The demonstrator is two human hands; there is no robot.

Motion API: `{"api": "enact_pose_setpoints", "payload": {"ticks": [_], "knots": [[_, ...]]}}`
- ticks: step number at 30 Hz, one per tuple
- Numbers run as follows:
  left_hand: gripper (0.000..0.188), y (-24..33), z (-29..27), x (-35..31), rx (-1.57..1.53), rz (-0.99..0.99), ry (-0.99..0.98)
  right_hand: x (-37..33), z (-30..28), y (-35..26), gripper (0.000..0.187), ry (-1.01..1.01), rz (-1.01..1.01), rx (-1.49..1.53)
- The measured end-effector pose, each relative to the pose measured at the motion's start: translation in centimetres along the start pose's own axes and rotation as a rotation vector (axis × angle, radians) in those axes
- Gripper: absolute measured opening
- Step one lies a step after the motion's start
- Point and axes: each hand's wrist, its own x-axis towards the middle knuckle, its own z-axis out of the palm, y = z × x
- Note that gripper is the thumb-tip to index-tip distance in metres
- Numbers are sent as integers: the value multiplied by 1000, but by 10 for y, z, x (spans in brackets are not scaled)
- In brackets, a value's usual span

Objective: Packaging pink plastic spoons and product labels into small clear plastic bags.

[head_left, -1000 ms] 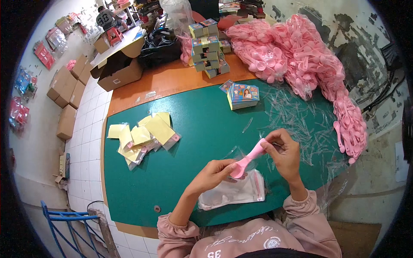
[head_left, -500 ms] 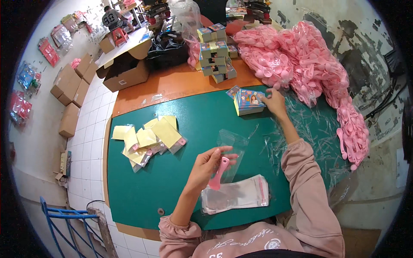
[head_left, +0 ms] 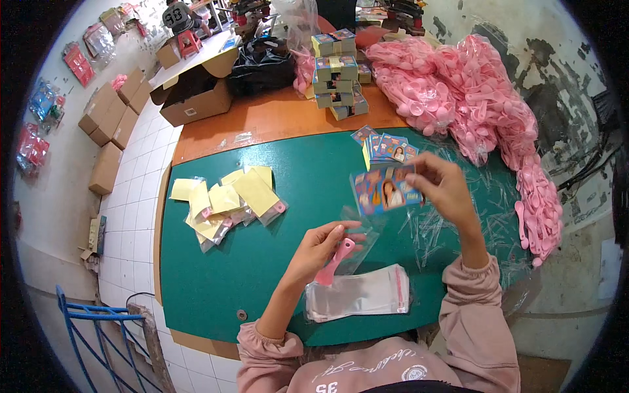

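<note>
My left hand (head_left: 313, 250) is closed over the near middle of the table, gripping a pink plastic spoon (head_left: 335, 263) and an open clear plastic bag (head_left: 362, 247) that stretches away past the fingertips. Pinched between the fingers of my right hand (head_left: 447, 188) is a colourful printed card (head_left: 385, 192), held in the air just beyond the bag. Behind it lies a stack of similar cards (head_left: 383, 145), partly covered by the held card. Below my left hand rests a stack of flat clear bags (head_left: 359, 295).
Filled bags with yellow card backs and pink spoons (head_left: 226, 198) lie at left on the green table (head_left: 262, 288). Pink spoons in bags (head_left: 472, 98) are heaped at right, near loose plastic strips (head_left: 436, 229). Bundled cards (head_left: 334, 82) and a cardboard box (head_left: 196, 108) stand behind. A person (head_left: 180, 18) sits far off.
My right hand has lifted a card off the stack and brought it nearer, toward the bag. The left hand keeps its grip on spoon and bag, almost unmoved. The view has shifted slightly.
</note>
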Motion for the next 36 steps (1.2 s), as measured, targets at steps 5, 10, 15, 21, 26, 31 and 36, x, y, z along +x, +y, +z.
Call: {"api": "enact_pose_setpoints", "payload": {"ticks": [5,10,15,21,26,31,36], "knots": [[34,1,3,-1,199,2,-34,-23,-1,-26,14,-287,-108,-322],[33,1,8,-2,19,-16,-126,-29,3,-26,14,-166,-260,-403],[37,1,5,-2,67,-4,-76,-33,2,-27,14,-226,-248,-464],[28,-4,5,-4,378,33,-141,-25,13,-18,16,-421,-255,-442],[28,-9,15,-3,416,80,-126,-27,35,16,25,-627,-211,-349],[34,4,9,-6,777,-15,26,-26,43,26,19,-699,30,-230],[44,0,-31,-6,500,76,-124,-15,24,43,16,-366,142,93]]}}
